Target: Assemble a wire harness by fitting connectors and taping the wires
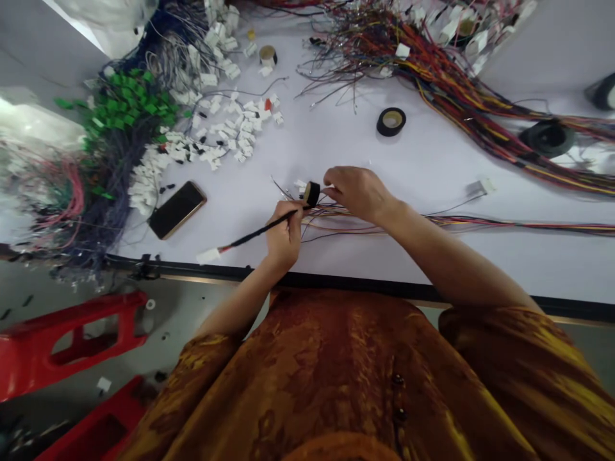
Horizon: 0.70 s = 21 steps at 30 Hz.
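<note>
My left hand is closed around a wire harness wrapped in black tape, which ends in a white connector at lower left. Right at its fingertips stands a small roll of black tape, on edge against the wires. My right hand is just to the right of this roll, thumb and fingers pinched together; what lies between them is too small to make out. Loose coloured wires run under the right hand and forearm, then on toward the right edge of the table.
A phone lies at left, near heaps of white connectors and green connectors. Another black tape roll lies beyond my hands. A thick wire bundle crosses the upper right. Red stools stand below the table edge.
</note>
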Motion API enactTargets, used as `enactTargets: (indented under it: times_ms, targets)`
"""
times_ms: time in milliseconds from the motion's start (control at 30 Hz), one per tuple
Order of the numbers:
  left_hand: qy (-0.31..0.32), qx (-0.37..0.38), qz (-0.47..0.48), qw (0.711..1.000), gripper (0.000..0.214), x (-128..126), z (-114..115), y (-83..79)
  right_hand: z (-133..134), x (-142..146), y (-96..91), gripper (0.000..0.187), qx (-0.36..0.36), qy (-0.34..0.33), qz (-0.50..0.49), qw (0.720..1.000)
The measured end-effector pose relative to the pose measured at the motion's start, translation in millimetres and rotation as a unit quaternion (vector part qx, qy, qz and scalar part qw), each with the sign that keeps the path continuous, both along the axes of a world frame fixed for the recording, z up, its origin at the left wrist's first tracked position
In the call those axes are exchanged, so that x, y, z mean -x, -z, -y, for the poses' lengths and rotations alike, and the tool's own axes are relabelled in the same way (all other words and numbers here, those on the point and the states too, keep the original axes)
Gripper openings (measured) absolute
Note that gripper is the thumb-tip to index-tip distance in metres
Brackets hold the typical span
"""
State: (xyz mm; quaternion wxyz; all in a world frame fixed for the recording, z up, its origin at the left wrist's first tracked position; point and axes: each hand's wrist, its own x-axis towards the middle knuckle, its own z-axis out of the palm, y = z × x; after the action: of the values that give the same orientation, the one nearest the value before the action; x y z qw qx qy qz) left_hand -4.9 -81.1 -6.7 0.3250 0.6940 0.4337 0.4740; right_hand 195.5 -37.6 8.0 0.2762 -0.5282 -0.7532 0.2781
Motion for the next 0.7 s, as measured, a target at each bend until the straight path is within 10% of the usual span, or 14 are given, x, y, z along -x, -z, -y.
enactTargets:
  times_ms: [233,400,567,700]
  targets:
    - [0.100,-0.063,-0.034,0.992,0.011,-2,-16,-6.0,35,-7,12.9,0.062,0.045,0.053,-0.164,0.984]
    - [0.145,0.040,0.008,0.989,0.012,0,-35,-19.5,39,-16,-20.8,0.019,0.019,-0.049,-0.153,0.987]
    - [0.143,0.195,0.089,0.966,0.018,-19,-36,-2.4,39,-10,-16.4,0.022,0.009,0.040,-0.127,0.991]
    - [0.118,0.170,0.107,0.973,0.016,-25,-36,7.0,49,-5,-19.5,0.013,0.019,0.057,-0.077,0.995]
